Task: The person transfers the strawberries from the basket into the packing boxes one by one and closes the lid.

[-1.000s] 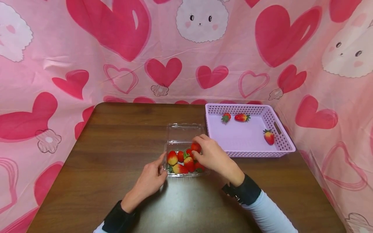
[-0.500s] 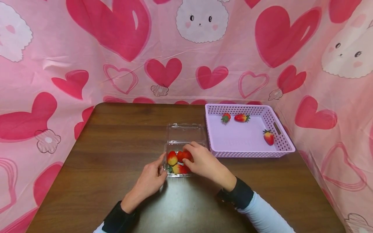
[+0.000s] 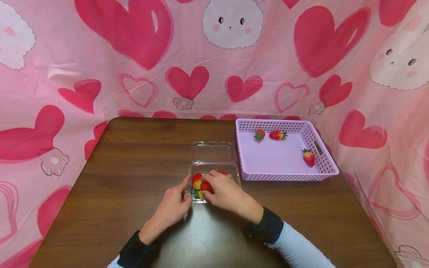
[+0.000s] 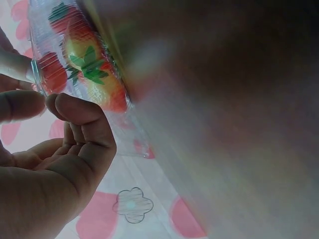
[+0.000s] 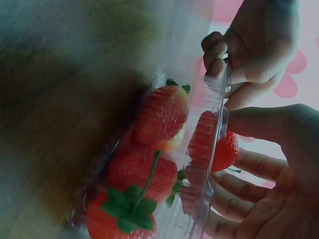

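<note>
A clear plastic clamshell box (image 3: 214,152) lies open on the table, its lid folded back. Several strawberries lie in its base, among them a red and yellow strawberry (image 3: 196,181) at the left end. My left hand (image 3: 172,204) pinches the left rim between thumb and fingers, as the left wrist view also shows. Over the base, my right hand (image 3: 228,191) holds a red strawberry (image 3: 206,187) between thumb and fingers. In the right wrist view this held strawberry (image 5: 226,151) is at the box's upper rim. My right hand hides much of the fruit from the head view.
A lilac perforated basket (image 3: 285,177) stands at the back right, close to the box. Inside are three strawberries, one (image 3: 308,158) near its right wall. The brown wooden table (image 3: 134,160) is backed by a pink heart-patterned cloth (image 3: 214,87).
My right hand has moved left over the box with the strawberry, from its right side toward the left end. My left hand has stayed at the left rim.
</note>
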{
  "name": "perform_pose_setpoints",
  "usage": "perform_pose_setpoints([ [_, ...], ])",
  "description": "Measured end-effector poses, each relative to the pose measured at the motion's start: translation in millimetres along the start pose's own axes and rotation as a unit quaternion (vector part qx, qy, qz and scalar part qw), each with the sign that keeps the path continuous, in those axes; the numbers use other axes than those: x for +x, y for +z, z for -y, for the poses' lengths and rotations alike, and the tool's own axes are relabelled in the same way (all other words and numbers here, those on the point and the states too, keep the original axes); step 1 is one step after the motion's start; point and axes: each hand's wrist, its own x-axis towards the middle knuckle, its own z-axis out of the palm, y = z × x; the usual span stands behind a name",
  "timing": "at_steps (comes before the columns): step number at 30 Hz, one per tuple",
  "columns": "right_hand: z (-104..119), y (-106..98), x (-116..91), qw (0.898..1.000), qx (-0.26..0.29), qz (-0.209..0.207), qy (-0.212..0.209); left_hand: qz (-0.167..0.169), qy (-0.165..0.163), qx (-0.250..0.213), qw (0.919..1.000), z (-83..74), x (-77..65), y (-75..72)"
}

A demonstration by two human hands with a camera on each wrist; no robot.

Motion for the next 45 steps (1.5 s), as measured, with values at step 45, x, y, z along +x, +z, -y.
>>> perform_pose_setpoints([
  [45, 6, 10, 11, 0.997, 0.045, 0.059, 0.005, 0.002, -0.002, -0.004, 1.0, 0.5, -0.4, -0.5],
])
